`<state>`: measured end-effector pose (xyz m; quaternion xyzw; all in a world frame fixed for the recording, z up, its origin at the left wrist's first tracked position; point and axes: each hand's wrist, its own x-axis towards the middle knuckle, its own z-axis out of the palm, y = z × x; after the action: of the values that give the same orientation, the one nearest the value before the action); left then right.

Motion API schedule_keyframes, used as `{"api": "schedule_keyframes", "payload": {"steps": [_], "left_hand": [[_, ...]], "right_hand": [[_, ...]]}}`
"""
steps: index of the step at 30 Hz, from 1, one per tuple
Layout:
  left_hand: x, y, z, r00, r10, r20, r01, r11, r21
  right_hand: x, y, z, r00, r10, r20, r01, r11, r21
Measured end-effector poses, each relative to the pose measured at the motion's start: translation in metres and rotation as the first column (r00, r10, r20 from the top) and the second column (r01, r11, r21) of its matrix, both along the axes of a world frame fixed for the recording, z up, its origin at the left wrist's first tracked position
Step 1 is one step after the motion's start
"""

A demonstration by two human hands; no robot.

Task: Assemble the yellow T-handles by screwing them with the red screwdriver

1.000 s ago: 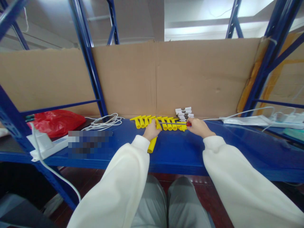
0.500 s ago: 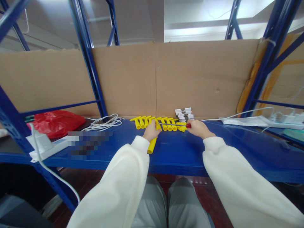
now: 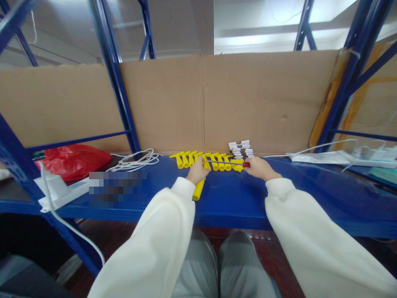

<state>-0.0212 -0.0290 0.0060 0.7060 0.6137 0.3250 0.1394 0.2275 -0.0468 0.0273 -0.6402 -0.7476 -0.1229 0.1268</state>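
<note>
My left hand (image 3: 196, 170) is closed around a yellow T-shaped tool with a tubular handle (image 3: 199, 191), whose handle end points toward me. In my right hand (image 3: 259, 168) is a screwdriver (image 3: 246, 164) with a red grip. Its thin metal shaft runs left to the head of the yellow tool, beside my left fingers; the exact contact of the tip is too small to make out. Several similar yellow T-shaped tools (image 3: 218, 162) lie in a row behind my hands, on both sides of the left one. Behind my right hand sits a stack of small white pieces with dark parts (image 3: 241, 150).
A blue shelf top (image 3: 235, 198) carries everything, with a cardboard sheet (image 3: 254, 99) upright at its back. On the left are a red plastic bag (image 3: 77, 159), coiled white cable (image 3: 139, 159) and a power strip (image 3: 70, 194). Blue posts (image 3: 119, 91) rise at the sides.
</note>
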Motion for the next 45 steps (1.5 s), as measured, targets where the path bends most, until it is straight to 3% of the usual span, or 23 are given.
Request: {"api": "schedule_keyframes", "payload": {"steps": [5, 14, 23, 31, 39, 45], "left_hand": [[0.0, 0.001, 0.0, 1.0, 0.008, -0.008, -0.008, 1.0, -0.003], [0.0, 0.0, -0.001, 1.0, -0.015, 0.025, 0.015, 1.0, -0.02], [0.0, 0.001, -0.002, 0.999, 0.012, 0.048, -0.011, 1.0, -0.02], [0.0, 0.0, 0.0, 0.999, -0.003, 0.033, 0.003, 1.0, -0.019], [0.0, 0.001, -0.002, 0.999, 0.005, 0.049, -0.004, 1.0, -0.02], [0.0, 0.001, -0.001, 0.999, 0.001, 0.041, 0.0, 1.0, -0.022]], "right_hand": [[0.001, 0.001, 0.001, 0.997, 0.071, 0.026, -0.071, 0.997, 0.014], [-0.001, -0.002, 0.001, 0.999, -0.049, 0.004, 0.049, 0.999, 0.015], [0.008, 0.011, -0.006, 0.991, 0.132, 0.015, -0.133, 0.987, 0.091], [0.003, 0.005, -0.004, 1.0, 0.007, -0.015, -0.007, 1.0, 0.025], [0.004, 0.007, -0.004, 0.993, 0.115, -0.011, -0.114, 0.992, 0.061], [0.0, 0.0, 0.0, 1.0, 0.011, 0.003, -0.011, 0.998, 0.054]]}}
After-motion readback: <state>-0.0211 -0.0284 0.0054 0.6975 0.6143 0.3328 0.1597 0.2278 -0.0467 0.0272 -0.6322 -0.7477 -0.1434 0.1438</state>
